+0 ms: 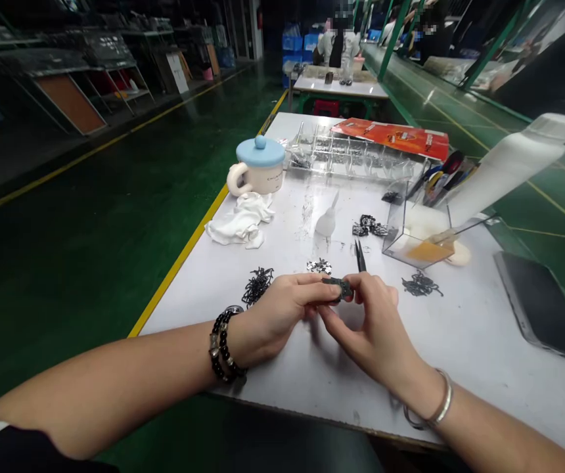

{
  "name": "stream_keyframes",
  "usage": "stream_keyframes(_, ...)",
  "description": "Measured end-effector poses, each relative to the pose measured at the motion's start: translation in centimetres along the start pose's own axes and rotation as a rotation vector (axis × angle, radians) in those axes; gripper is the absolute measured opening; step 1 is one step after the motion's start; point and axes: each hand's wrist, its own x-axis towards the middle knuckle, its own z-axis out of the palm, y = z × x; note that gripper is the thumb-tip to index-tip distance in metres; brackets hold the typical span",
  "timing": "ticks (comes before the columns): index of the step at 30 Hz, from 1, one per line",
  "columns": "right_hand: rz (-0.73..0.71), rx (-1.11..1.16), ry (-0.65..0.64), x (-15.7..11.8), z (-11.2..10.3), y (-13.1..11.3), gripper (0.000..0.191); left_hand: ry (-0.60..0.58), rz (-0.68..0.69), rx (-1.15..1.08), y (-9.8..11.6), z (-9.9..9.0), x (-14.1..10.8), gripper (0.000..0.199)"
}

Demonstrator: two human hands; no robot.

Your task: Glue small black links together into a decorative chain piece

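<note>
Above the white table, my left hand (287, 299) pinches a small dark part (339, 288) with slots or ridges between thumb and fingers. The fingertips of my right hand (376, 322) are closed on the right end of the same part. Dark pointed tweezers (360, 255) stick out beyond my right hand, tips pointing away; their rear end is hidden, so I cannot tell whether the hand grips them. A pile of thin black pieces (257, 286) lies beside my left wrist. Small silvery pieces (319, 265) lie just past my fingers.
Farther back are black clips (368, 226), a squeeze bulb (326, 220), crumpled tissue (240, 220), a lidded mug (260, 167) and a clear divided tray (341, 154). At right are a clear box (420, 240) with a white bottle (514, 164), more black pieces (421, 284) and a dark tablet-like slab (548, 305).
</note>
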Motion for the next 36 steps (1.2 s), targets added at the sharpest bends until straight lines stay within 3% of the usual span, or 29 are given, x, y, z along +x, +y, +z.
stream_keyframes(19,0.019,0.019,-0.044,0.1,-0.9,-0.1,0.013,-0.02,-0.008,0.043,0.4,0.2,0.0,0.016)
stream_keyframes(29,-0.061,-0.031,-0.018,0.6,-1.9,0.1,0.018,-0.11,-0.159,0.055,1.4,-0.7,-0.2,0.016)
stream_keyframes(36,0.052,0.187,-0.121,0.7,-1.8,-0.1,0.022,-0.103,-0.263,-0.002,1.4,-0.8,0.1,0.013)
